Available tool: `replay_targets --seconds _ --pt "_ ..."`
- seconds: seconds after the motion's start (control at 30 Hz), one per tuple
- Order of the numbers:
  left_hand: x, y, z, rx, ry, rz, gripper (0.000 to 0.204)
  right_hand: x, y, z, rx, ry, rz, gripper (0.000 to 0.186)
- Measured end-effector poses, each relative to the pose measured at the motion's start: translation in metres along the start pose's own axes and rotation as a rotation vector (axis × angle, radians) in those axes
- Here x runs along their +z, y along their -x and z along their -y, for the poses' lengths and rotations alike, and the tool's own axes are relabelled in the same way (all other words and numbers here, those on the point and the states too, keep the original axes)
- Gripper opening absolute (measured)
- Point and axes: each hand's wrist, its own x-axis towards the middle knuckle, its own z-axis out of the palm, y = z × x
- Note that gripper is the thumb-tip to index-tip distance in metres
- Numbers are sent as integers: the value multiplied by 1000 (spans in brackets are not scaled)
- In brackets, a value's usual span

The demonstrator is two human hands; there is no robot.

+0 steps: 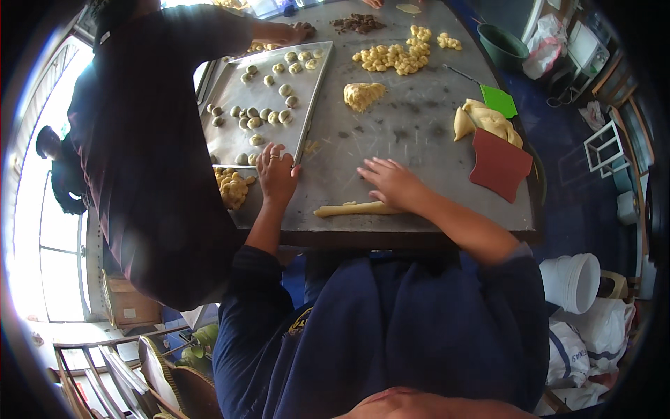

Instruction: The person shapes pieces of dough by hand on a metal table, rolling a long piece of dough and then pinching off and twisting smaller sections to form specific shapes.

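My left hand (278, 171) lies at the near right corner of a metal tray (310, 105), fingers spread over its rim. Round dough balls (255, 117), some with a dark filling showing through, sit scattered in the tray. Over the metal table, my right hand (392, 183) is open and flat, fingers pointing left. Just in front of me is a long dough rope (349, 209), its right end passing under my right forearm. A rough lump of yellow dough (363, 96) rests farther off.
A pile of small dough pieces (394, 59) and dark filling (358, 24) lie at the far side. To the right are a green scraper (497, 102), a larger dough mass (488, 120) and a reddish-brown sheet (500, 165). A person in dark clothes (160, 140) stands close on the left.
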Motion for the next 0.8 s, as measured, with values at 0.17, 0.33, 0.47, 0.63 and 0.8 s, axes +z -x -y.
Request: replay_targets --seconds 0.17,0.33,0.47,0.63,0.8 --pt "11 -1 -1 33 60 -172 19 43 -109 -18 -11 36 -50 71" --pt "3 -12 2 -26 76 -212 17 39 -172 -20 95 74 22 85" --pt "19 -1 23 -31 11 -235 15 47 -219 -18 -52 59 173 87" --pt "7 -18 7 -15 -29 -230 21 98 -251 -34 -67 161 358 75" --pt "-2 -3 16 -49 -91 -215 24 97 -269 -13 -278 92 91 61"
